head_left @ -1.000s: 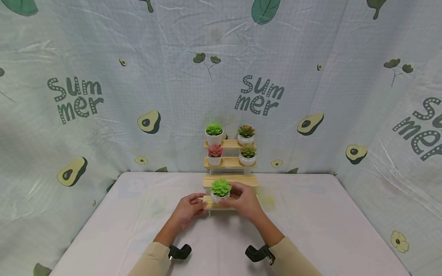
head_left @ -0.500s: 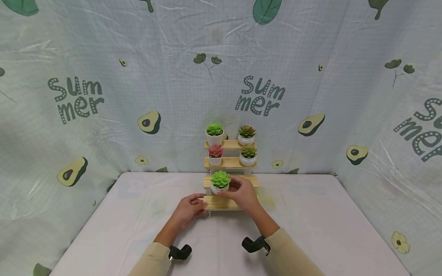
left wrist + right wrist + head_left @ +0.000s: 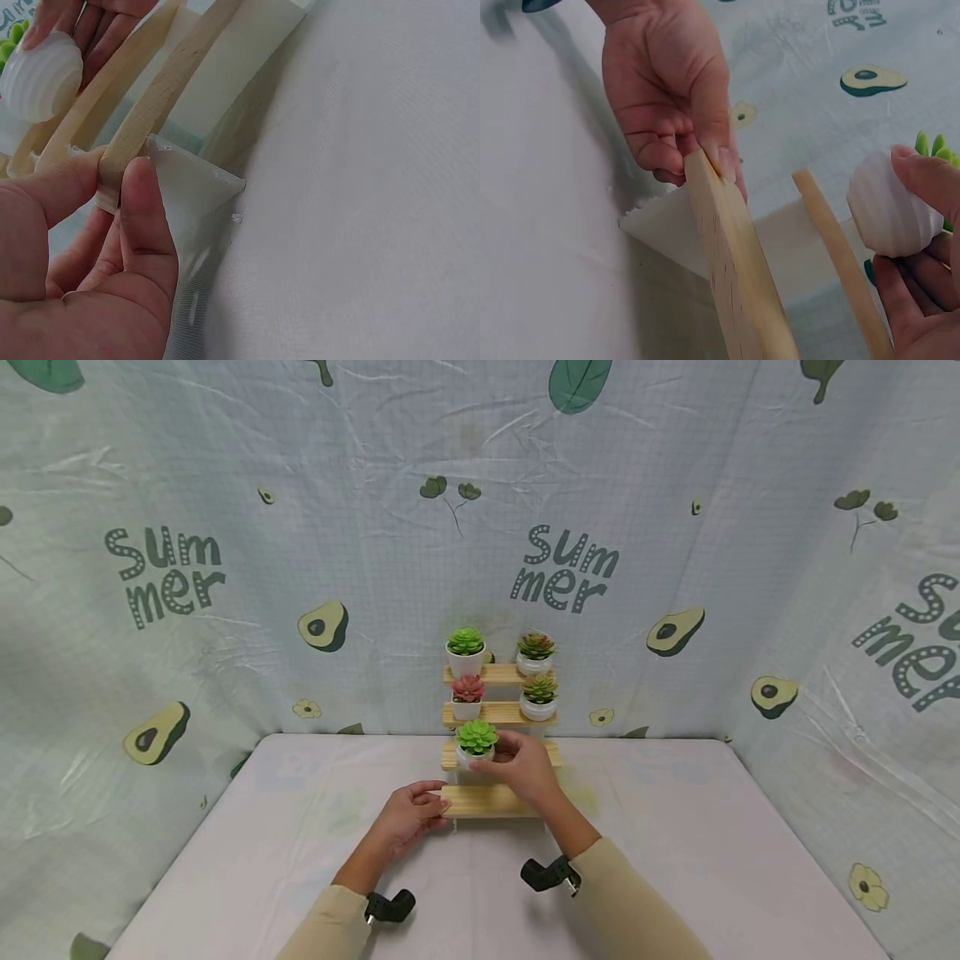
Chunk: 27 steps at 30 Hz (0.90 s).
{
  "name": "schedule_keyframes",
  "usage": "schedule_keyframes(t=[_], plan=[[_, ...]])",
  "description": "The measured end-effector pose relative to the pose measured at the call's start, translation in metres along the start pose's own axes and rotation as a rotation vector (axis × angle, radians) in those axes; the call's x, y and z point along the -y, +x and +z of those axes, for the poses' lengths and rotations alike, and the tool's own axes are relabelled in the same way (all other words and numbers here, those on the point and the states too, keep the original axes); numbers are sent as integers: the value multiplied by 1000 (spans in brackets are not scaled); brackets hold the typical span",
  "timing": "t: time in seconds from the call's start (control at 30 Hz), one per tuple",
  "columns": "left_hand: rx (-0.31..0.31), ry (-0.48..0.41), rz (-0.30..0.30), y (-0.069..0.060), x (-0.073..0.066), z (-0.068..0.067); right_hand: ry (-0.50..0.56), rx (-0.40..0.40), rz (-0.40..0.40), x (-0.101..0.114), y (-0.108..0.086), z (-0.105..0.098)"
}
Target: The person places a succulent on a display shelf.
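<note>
A small potted succulent (image 3: 477, 737) with bright green leaves is in my right hand (image 3: 528, 770), gripped by its white ribbed pot (image 3: 892, 208). It is held upright at the second step from the bottom (image 3: 525, 753) of a tiered wooden plant stand, toward the left end. In the right wrist view a narrow gap seems to part the pot from that plank. My left hand (image 3: 408, 817) pinches the left end of the lowest plank (image 3: 487, 802) between thumb and fingers, also seen close in the left wrist view.
Higher up the stand are a green succulent (image 3: 466, 647), a reddish-green one (image 3: 536, 652), a pink one (image 3: 467, 693) and an olive one (image 3: 538, 693). A white cloth covers the table (image 3: 337, 860); a printed curtain (image 3: 390, 568) hangs close behind the stand.
My right hand has lifted the green succulent off the lowest plank and carried it up and back to the second step. The left hand keeps its pinch on the lowest plank.
</note>
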<state>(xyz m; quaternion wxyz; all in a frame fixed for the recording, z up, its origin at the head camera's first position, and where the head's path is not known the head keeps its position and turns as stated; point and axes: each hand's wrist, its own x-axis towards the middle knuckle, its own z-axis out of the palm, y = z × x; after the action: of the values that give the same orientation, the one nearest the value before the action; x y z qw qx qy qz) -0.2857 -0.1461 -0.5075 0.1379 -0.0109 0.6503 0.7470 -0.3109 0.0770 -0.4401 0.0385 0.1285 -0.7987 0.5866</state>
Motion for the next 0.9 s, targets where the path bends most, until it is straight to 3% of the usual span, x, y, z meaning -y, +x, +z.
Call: schedule_keyframes(t=[0.9], plan=[[28,-1,-1,-1,-1,-2,-42,15,-22,8,7,14]])
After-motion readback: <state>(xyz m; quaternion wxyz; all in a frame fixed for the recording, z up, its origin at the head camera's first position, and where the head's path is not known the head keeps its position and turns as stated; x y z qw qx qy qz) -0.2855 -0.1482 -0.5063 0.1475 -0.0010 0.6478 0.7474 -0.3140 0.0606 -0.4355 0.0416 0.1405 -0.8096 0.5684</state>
